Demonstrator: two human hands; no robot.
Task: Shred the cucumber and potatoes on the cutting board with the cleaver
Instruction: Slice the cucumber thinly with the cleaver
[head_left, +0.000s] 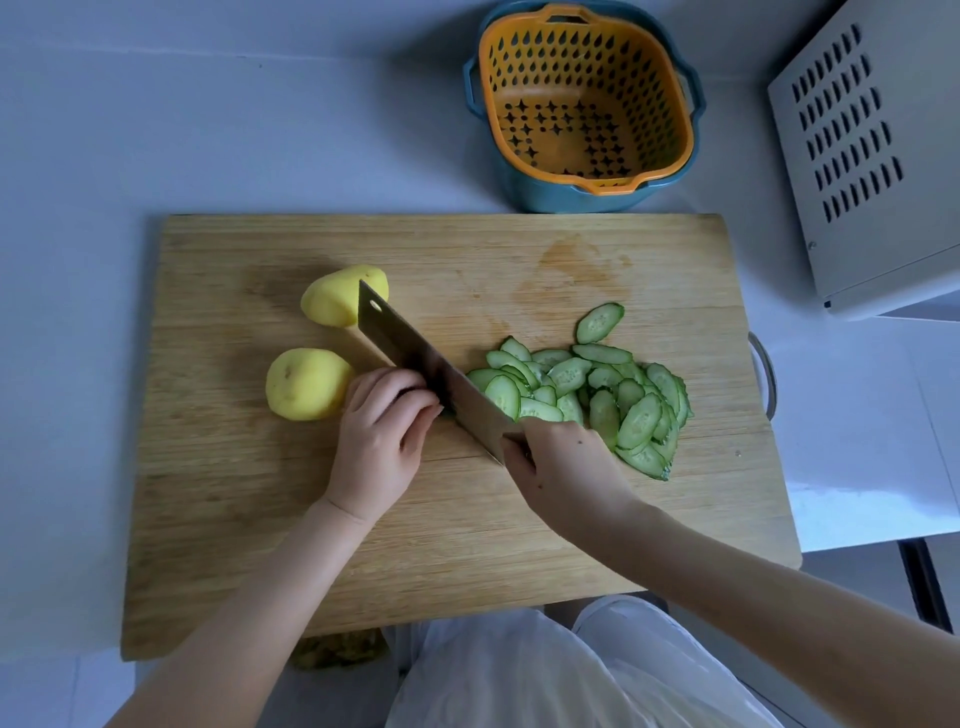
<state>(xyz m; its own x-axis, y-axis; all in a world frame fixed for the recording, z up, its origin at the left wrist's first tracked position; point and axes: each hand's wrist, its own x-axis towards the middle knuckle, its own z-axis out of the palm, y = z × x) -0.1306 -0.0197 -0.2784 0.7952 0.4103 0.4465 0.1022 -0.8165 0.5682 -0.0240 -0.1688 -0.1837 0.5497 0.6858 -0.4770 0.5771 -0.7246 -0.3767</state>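
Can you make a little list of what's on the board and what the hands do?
Board: wooden cutting board
Potatoes: two, peeled, whole, on the left
Cucumber: thin slices piled on the right, not shredded yet
Cleaver: blade between them, gripped by the right hand
Left hand: fingers curled beside the blade; what they hold is hidden
Basket: orange, in a blue bowl, behind the board

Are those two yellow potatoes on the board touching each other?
Apart. The head view shows a strip of bare cutting board between the far potato and the near potato.
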